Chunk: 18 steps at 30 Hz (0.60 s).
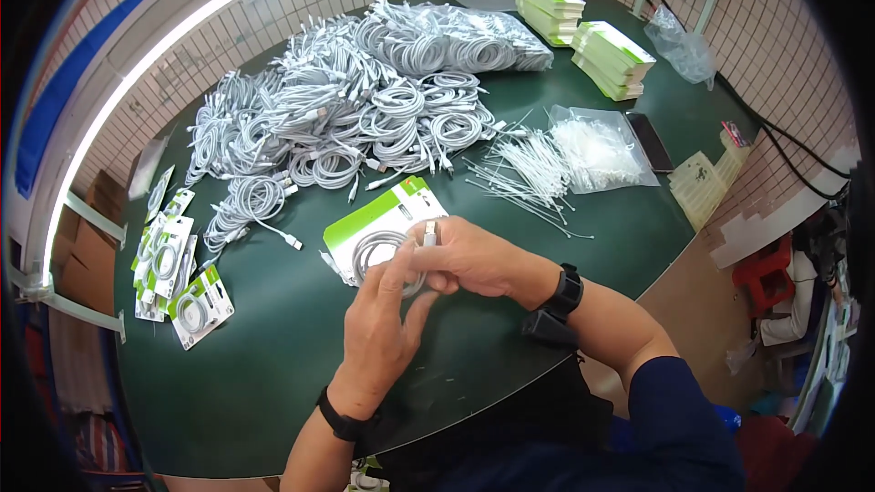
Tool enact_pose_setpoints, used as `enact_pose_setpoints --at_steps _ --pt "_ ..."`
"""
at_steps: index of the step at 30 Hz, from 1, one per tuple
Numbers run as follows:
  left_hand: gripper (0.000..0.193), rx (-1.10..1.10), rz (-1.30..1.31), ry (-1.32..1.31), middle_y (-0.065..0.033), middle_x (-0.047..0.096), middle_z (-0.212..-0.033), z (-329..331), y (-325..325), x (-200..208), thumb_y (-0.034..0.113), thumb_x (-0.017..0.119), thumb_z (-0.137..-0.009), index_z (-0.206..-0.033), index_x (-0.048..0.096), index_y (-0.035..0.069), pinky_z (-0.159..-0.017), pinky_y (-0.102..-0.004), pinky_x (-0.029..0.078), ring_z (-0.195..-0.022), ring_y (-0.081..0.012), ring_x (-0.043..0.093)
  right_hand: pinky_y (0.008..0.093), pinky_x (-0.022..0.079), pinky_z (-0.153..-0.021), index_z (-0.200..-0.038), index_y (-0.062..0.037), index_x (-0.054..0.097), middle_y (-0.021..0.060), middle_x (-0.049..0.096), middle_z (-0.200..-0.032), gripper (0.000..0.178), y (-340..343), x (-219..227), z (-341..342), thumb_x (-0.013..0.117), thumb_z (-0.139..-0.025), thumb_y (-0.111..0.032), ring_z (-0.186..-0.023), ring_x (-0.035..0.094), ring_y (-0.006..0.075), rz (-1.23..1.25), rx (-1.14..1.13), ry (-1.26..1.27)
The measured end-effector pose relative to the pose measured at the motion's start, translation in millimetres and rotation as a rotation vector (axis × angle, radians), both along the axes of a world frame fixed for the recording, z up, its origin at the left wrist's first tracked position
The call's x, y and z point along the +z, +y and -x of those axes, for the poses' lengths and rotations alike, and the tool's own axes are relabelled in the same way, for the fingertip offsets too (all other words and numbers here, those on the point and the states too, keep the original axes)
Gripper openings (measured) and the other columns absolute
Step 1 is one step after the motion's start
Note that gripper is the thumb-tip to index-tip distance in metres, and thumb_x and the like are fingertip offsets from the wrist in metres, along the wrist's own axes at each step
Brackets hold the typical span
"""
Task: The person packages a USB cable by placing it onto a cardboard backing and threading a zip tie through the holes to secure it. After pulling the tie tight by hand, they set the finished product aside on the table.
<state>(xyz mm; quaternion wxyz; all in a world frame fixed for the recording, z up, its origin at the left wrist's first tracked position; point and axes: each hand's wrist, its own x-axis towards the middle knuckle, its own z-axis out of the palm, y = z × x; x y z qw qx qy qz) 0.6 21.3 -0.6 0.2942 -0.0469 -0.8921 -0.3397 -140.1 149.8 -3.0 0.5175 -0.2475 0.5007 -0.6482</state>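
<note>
Frame centre: left hand point(375, 328) and right hand point(478, 260) are both pinching a round grey cable coil point(361, 253). Coil is lying left of right hand, above left; silver rectangular metal plug point(431, 233) is pointing toward frame top.

Fisheye view from the person's head, looking down and forward across the worktop point(273, 401).
The camera, left one of a head-worn pair, sits above the near edge, close enough that the left grip point(378, 333) and right grip point(478, 260) fall near the middle. Forearms point(620, 323) enter from below and lower right; the view reaches the tiled wall point(784, 46), straight edges bow, and the corners go black.
</note>
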Motion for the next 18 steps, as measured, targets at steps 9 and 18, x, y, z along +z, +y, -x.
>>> enact_pose_setpoints --at_steps 9,18 --pt "0.03 -0.04 -0.017 0.181 -0.008 0.067 -0.081 10 -11 3 -0.004 0.079 -0.078 -0.105 0.075 0.007 -0.065 -0.0311 0.053 -0.074 -0.0227 0.066 0.0187 0.045 -0.058 -0.135 -0.0003 0.052 0.0034 0.065 -0.093 0.045 -3 7 15 0.067 -0.098 -0.022 -0.067 0.056 0.0044 0.16 -0.087 -0.015" --pt "0.019 -0.132 -0.263 0.122 -0.009 0.072 -0.086 5 -27 13 -0.003 0.077 -0.084 -0.102 0.074 0.003 -0.067 -0.0272 0.053 -0.077 -0.0176 0.068 0.0223 0.052 -0.067 -0.139 -0.0047 0.052 0.0063 0.064 -0.11 0.053 8 15 9 0.072 -0.091 -0.014 -0.086 0.061 0.0078 0.29 -0.215 0.722"
